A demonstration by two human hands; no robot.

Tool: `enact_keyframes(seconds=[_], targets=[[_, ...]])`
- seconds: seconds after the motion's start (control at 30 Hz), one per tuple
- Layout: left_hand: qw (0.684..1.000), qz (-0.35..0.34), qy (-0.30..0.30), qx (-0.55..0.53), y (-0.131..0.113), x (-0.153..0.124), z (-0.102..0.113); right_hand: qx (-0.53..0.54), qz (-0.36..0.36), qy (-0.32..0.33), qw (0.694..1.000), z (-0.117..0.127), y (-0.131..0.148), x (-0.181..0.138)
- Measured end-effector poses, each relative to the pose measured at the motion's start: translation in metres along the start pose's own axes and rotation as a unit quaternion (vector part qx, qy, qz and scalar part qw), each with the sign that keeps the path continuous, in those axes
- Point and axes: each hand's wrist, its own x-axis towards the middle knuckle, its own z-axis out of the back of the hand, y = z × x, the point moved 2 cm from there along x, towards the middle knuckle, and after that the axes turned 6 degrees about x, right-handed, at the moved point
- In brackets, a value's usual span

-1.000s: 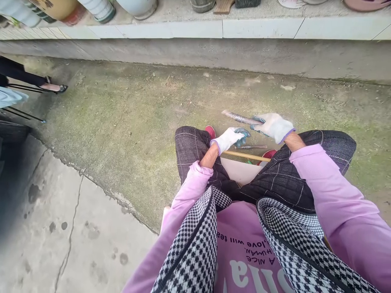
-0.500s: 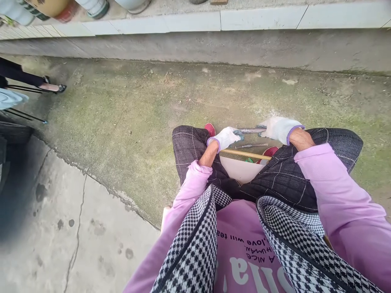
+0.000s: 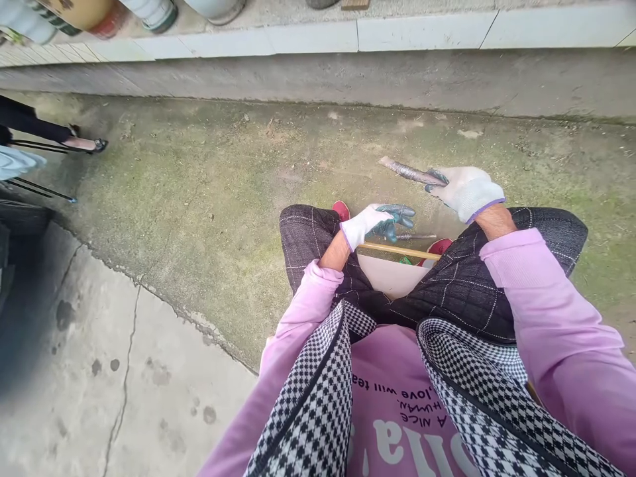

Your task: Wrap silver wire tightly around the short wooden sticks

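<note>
I sit with my knees apart, both hands in white gloves with blue-green palms. My right hand (image 3: 464, 187) is closed round one end of a grey metal rod (image 3: 407, 171), raised above my right knee with the rod pointing up and left. My left hand (image 3: 380, 222) hovers above my left knee with its fingers curled; what it holds, if anything, is hidden. Just beyond it a second thin metal rod (image 3: 416, 236) lies on the ground. A wooden stick (image 3: 397, 252) crosses between my knees above a pale board (image 3: 390, 278).
My red shoes (image 3: 342, 210) rest on mossy concrete. A raised tiled ledge (image 3: 348, 36) with several pots runs along the far side. At the far left another person's foot (image 3: 84, 142) in a dark sandal and thin metal legs (image 3: 40, 189) stand. A crack runs through the pavement at lower left.
Half a second ago the rod was low and level between both hands. Now my right hand has lifted it up and to the right, and my left hand is off it.
</note>
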Motion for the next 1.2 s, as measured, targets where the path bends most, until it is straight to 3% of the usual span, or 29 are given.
enact_keyframes(seconds=[0.1, 0.3, 0.53, 0.77, 1.2], targets=[[1.000, 0.002, 0.009, -0.013, -0.002, -0.005, 0.001, 0.002, -0.009, 0.003, 1.000, 0.003, 0.002, -0.003], [0.999, 0.007, -0.026, -0.023, -0.002, -0.007, 0.004, 0.044, -0.016, -0.022, 0.999, 0.007, 0.002, -0.010], [0.996, 0.022, -0.076, -0.038, 0.000, -0.001, 0.008, -0.033, -0.027, -0.005, 0.999, 0.006, 0.006, -0.010], [0.990, 0.015, -0.136, -0.021, 0.000, -0.001, 0.010, -0.025, -0.020, -0.010, 0.999, 0.005, 0.004, -0.011], [0.983, 0.050, -0.166, -0.067, 0.013, 0.015, 0.020, -0.013, -0.010, -0.031, 0.999, 0.002, 0.002, -0.009]])
